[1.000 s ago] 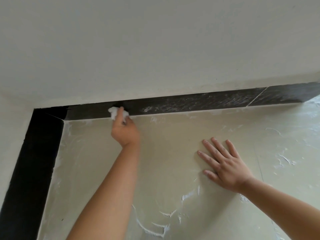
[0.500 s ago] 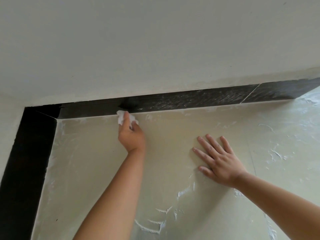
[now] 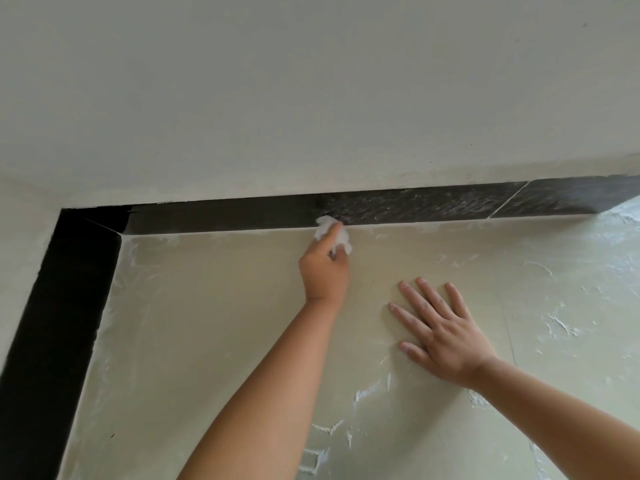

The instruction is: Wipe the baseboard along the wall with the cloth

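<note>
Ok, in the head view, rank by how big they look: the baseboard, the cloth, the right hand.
1. Baseboard, running along both walls.
2. Right hand, spread flat on the floor, though nearer the camera.
3. Cloth, a small wad.

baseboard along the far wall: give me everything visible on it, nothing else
The baseboard is a dark, near-black glossy strip, tile-like, running along the foot of the pale wall where it meets the floor. A thin pale joint crosses it towards the right. Left of the cloth it looks clean and dark; to the right it is streaked with whitish film. At the left corner it meets a second dark strip. The left hand presses the white crumpled cloth against its lower edge.
</note>
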Motion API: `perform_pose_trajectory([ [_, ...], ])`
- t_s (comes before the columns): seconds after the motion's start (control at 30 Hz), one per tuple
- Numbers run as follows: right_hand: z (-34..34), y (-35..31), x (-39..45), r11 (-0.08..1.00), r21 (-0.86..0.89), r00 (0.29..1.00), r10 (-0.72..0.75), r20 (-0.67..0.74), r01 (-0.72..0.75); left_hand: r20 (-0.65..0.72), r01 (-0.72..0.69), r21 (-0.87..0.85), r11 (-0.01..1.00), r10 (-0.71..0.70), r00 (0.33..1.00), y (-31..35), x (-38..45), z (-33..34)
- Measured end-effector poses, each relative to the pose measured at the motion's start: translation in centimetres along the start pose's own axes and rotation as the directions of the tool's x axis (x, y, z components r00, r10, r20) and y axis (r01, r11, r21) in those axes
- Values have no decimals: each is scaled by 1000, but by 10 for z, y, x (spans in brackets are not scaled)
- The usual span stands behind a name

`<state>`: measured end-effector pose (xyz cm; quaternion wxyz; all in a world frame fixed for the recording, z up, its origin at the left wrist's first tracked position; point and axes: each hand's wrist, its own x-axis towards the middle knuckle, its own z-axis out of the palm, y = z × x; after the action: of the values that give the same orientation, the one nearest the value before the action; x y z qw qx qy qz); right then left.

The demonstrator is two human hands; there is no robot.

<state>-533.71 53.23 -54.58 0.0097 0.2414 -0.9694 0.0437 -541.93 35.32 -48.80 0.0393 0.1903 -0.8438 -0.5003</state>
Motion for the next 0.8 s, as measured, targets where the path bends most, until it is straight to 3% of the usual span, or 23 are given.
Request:
perform_pose_trajectory([
  [0.07,0,0,0,1000,-6,1000,-9,-1,9,40,-49,6,999,49,998,-3,-9,0],
  [0.2,2,0,-1,999,-24,1000,-24,-2,24,-262,79,-73,994,-95,960,-9,-6,-18],
  [0.27,2,0,-1,999,-28,1000,-20,-4,20,-346,81,-148,986,-128,930,-11,4,-27],
  [0.47,0,-1,0,999,-40,1000,-11,-18,11,-416,15,-165,986,-84,905,6,20,-10],
  [0.53,0,0,1,1000,-28,1000,-11,-10,11,-355,-4,-119,993,-39,934,10,10,3],
  [0.6,-2,-1,0,1000,-27,1000,1,19,-1,-169,-107,-62,992,95,981,14,-4,11],
  [0.7,-8,-2,0,1000,-22,997,-7,72,8,64,-414,56,909,410,910,-6,-18,7],
  [0.8,-20,5,-2,999,-43,996,5,92,-1,25,-352,88,932,351,936,-18,-9,-18],
])
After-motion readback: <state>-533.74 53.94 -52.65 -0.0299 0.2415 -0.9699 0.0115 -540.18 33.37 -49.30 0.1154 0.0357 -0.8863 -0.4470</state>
